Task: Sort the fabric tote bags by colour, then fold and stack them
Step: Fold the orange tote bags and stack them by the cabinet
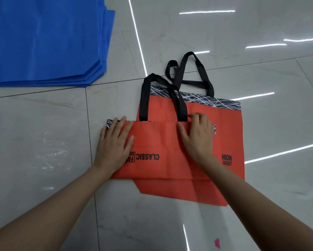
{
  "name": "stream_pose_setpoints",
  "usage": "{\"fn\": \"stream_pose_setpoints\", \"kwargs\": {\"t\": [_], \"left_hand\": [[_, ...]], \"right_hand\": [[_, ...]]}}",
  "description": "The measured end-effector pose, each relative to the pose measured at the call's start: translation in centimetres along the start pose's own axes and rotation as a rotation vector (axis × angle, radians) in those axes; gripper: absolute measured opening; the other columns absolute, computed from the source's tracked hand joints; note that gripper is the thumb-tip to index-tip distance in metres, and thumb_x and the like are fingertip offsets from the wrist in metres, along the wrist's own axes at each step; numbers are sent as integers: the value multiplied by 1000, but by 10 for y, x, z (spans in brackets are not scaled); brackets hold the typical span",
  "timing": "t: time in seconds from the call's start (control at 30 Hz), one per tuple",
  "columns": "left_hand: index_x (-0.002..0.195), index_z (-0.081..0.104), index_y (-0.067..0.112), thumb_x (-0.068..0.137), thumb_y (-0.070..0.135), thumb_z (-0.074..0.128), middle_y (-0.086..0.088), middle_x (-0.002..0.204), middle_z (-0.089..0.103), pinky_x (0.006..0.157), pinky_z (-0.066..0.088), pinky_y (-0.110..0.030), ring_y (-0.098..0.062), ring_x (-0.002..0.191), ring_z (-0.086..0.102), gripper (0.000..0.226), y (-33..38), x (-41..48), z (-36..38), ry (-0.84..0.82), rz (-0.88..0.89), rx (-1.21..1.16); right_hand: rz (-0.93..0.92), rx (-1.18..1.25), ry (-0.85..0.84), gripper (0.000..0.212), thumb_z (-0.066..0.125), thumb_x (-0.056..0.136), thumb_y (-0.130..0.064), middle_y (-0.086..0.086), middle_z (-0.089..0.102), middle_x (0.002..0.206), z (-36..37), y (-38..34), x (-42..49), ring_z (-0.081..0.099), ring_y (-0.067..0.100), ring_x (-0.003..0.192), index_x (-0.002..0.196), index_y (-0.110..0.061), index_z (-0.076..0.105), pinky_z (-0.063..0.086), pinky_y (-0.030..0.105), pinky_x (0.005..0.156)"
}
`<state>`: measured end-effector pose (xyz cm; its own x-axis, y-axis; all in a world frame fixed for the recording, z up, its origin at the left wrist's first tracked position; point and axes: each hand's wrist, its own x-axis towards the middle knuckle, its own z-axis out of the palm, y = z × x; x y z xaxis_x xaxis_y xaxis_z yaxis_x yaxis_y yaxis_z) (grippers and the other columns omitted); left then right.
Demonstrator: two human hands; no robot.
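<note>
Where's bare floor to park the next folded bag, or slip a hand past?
Bare floor: the wide patch left of the red tote bags, below the blue stack; the strip right of them; the near tiles between the forearms, bar a pink scrap. Crowded: centre, where left hand and right hand rest on the bags and black handles sprawl beyond.

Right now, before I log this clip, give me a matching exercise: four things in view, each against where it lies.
Things:
1. blue stack
2. upper red bag
3. pink scrap
4. far black handles

Places:
A. under the left hand and right hand
B. far left, upper corner of view
C. nearest the person, at the lower edge of view
D. straight ahead, farther out than either hand

Pairs: 1-B; 2-A; 3-C; 4-D
</note>
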<state>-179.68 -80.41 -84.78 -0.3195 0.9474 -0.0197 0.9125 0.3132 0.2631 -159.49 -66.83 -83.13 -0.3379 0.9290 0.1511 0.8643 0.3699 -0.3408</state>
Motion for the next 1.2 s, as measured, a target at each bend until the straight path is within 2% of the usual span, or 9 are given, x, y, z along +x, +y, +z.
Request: {"fn": "stream_pose_setpoints", "kwargs": {"t": [0.2,0.33,0.5,0.6,0.73,0.87,0.97,1.1,1.2], "left_hand": [[142,40,22,96,43,23,0,151,32,113,15,-44,-18,141,19,53,-4,-1,4,-14,-11,-4],[140,41,22,95,43,24,0,150,34,113,17,-45,-19,141,21,52,-4,-1,4,-21,-13,-18],[141,41,22,95,45,22,0,150,33,113,15,-43,-20,141,22,54,-4,0,2,-32,-13,-22],[139,43,22,94,45,20,0,150,34,112,16,-45,-21,140,24,56,-3,1,-2,-48,-23,-39],[135,49,18,91,41,21,-6,144,43,106,26,-53,-29,134,38,56,0,3,-10,-88,-1,28],[130,54,14,92,39,25,-11,136,52,99,36,-52,-32,122,49,54,3,4,-17,-110,-4,127],[120,62,10,88,36,31,-14,122,60,86,43,-46,-35,102,58,51,4,-1,-22,-96,8,212],[77,66,8,88,27,36,-12,74,65,75,38,-41,-32,70,57,37,10,-11,-40,1,-75,248],[74,64,8,94,30,42,-12,67,63,76,34,-39,-31,73,58,37,15,-8,-56,-7,-194,151]], "right_hand": [[242,191,-222,53,56,87,-27,13,54,127,12,-42,68,49,32,117,132,-8,38,35,42,93],[215,487,-311,52,54,83,-9,5,60,101,6,-67,97,59,29,99,133,-10,39,46,39,88],[-6,733,-205,55,55,83,-2,-17,51,92,-31,-83,85,54,0,79,135,-16,41,43,15,73],[-345,588,-116,51,56,80,-1,-2,60,104,-51,-73,41,53,13,90,130,-7,48,41,24,82],[-597,299,-101,43,47,76,-6,12,58,93,-45,-42,-33,50,29,92,118,-9,53,39,39,88],[-523,59,0,28,45,86,-8,12,61,109,-23,-11,-97,47,30,115,112,-14,53,33,48,105],[-450,-154,-76,51,42,80,-8,8,41,140,-11,2,-127,35,32,129,130,-14,47,16,44,114],[-314,-97,-184,66,44,79,-12,2,31,152,-9,8,-135,30,34,135,144,-14,33,41,42,103],[-344,0,-265,56,39,85,-19,3,39,148,-14,13,-120,33,35,135,140,-14,40,45,42,98]]}}
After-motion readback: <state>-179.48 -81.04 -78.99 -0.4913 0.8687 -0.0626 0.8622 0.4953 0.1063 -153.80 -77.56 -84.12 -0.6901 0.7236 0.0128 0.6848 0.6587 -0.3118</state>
